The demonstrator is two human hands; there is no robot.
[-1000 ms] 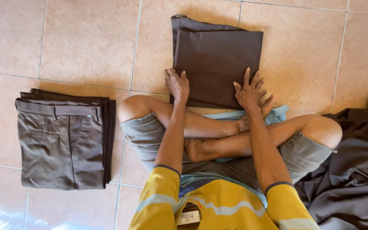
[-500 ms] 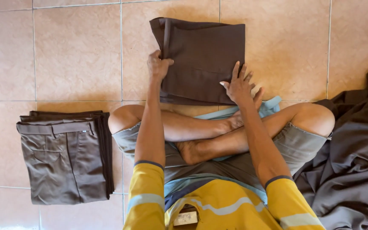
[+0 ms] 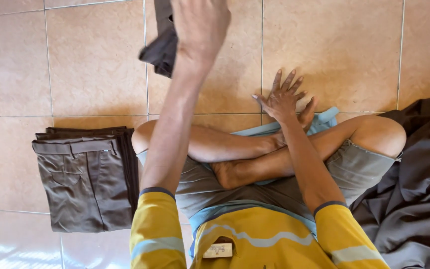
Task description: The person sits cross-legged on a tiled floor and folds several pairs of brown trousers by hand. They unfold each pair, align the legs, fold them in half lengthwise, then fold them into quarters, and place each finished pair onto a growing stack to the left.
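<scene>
Your left hand [image 3: 200, 30] raised, clamped on folded dark brown garment [image 3: 161, 42], which hangs above tile floor [image 3: 334, 45]. Your right hand [image 3: 284, 99] flat on floor, fingers spread, holding nothing. Folded brown trousers stack [image 3: 83, 177] on your left; dark cloth heap [image 3: 414, 189] on your right.

Tiled floor [image 3: 349, 55] bears folded trousers stack [image 3: 83, 179], dark cloth heap [image 3: 414, 199]
</scene>
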